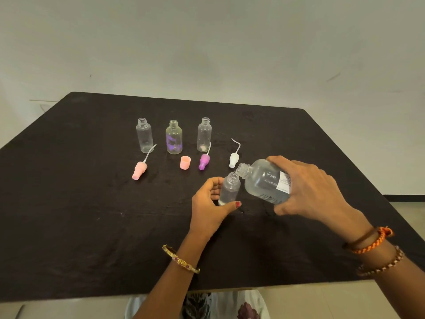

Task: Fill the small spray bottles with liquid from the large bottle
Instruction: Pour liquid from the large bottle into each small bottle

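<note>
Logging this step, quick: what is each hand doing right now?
Left hand: grips the small bottle, upright on the table.
Right hand: holds the large bottle, tipped over its mouth.

My table (92, 226) was black; two spray tops, one pink (139, 171) and one purple (204, 161), a white top (234, 159), a pink cap (185, 162), purple smears inside one clear bottle (174, 139).

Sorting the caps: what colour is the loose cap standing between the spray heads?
Pale pink cap, clearest in the head view.
</note>
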